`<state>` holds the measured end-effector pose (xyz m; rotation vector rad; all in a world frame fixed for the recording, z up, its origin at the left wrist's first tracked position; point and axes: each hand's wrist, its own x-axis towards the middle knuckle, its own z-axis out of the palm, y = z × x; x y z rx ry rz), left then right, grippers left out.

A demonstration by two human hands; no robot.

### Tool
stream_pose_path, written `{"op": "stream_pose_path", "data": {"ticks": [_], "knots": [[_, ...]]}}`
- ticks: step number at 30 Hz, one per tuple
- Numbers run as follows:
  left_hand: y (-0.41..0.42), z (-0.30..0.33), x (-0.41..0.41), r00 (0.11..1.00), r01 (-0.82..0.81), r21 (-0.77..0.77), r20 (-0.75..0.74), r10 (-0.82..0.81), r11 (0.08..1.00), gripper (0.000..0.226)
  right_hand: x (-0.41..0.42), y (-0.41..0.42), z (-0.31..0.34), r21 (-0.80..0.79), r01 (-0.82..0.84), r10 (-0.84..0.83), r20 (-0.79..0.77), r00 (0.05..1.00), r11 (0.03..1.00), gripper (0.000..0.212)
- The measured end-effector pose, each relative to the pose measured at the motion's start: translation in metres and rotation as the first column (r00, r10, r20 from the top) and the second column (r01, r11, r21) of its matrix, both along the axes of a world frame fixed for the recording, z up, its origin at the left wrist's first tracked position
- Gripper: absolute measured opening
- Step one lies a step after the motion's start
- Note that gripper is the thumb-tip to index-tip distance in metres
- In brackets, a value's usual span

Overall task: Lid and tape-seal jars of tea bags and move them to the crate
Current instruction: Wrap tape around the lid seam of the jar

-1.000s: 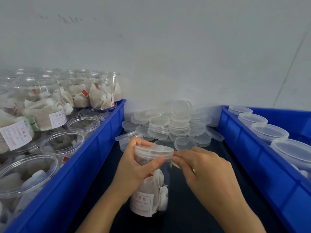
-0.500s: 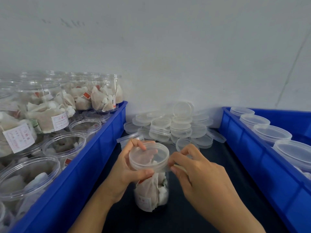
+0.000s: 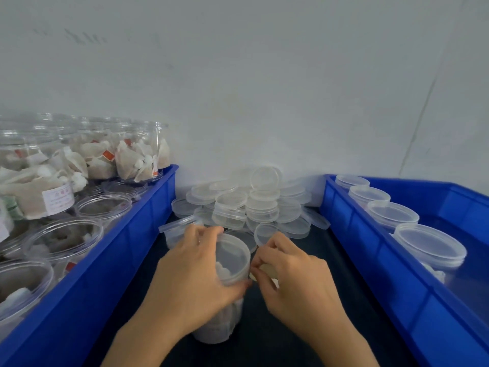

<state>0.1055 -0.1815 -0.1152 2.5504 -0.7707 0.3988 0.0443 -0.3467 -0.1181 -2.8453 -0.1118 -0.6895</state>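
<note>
A clear lidded jar of tea bags (image 3: 230, 263) stands on the dark surface between two blue crates. My left hand (image 3: 194, 276) wraps around its upper part, fingers over the lid's far rim and thumb at its right side. My right hand (image 3: 292, 276) is at the lid's right edge, pinching a pale strip of tape (image 3: 267, 270) between thumb and fingers. The jar's lower part shows blurred beneath my left hand. The right crate (image 3: 375, 260) holds lidded jars (image 3: 430, 246) in a row along its left wall.
The left blue crate (image 3: 111, 258) is full of open jars of tea bags (image 3: 63, 238), some stacked higher at the back. A pile of loose clear lids (image 3: 246, 205) lies against the white wall behind the jar. A lidded container (image 3: 176, 229) sits left of it.
The jar has turned in my left hand, which now covers its side and label. My right hand has stayed at the lid's right edge with the tape. The view has tilted down.
</note>
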Motion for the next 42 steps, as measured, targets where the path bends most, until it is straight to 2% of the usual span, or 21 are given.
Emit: {"op": "stream_pose_path", "data": {"ticks": [6, 12, 16, 23, 27, 32, 37, 42], "knots": [[-0.027, 0.004, -0.002, 0.991, -0.136, 0.079, -0.003, 0.136, 0.988, 0.078, 0.002, -0.008, -0.001, -0.015, 0.037, -0.036, 0.034, 0.999, 0.999, 0.01], [-0.049, 0.009, -0.003, 0.967, -0.246, 0.199, -0.011, 0.253, 0.949, 0.082, 0.001, -0.017, 0.0, -0.032, 0.054, -0.053, 0.041, 0.998, 0.998, 0.008], [-0.051, 0.007, -0.005, 0.963, -0.263, 0.19, 0.0, 0.268, 0.946, 0.083, -0.001, -0.021, 0.003, -0.032, 0.074, -0.072, 0.073, 0.995, 0.997, 0.008], [-0.05, 0.008, -0.009, 0.978, -0.208, 0.155, 0.009, 0.209, 0.966, 0.07, -0.002, -0.017, 0.0, 0.017, 0.071, -0.072, 0.142, 0.987, 0.997, 0.01], [-0.056, 0.009, -0.01, 0.969, -0.241, 0.18, -0.011, 0.247, 0.954, 0.071, 0.002, -0.016, -0.005, 0.014, 0.091, -0.092, 0.14, 0.986, 0.996, 0.008], [-0.061, 0.01, -0.011, 0.956, -0.28, 0.208, -0.03, 0.293, 0.937, 0.074, 0.004, -0.007, -0.008, 0.059, 0.151, -0.16, 0.187, 0.969, 0.987, 0.017], [-0.061, 0.009, -0.012, 0.955, -0.283, 0.205, -0.027, 0.294, 0.937, 0.073, 0.007, 0.001, -0.009, 0.147, 0.179, -0.206, 0.189, 0.96, 0.973, 0.021], [-0.061, 0.01, -0.011, 0.957, -0.274, 0.22, -0.032, 0.288, 0.936, 0.069, 0.018, -0.001, -0.012, 0.142, 0.212, -0.23, 0.122, 0.966, 0.967, 0.016]]}}
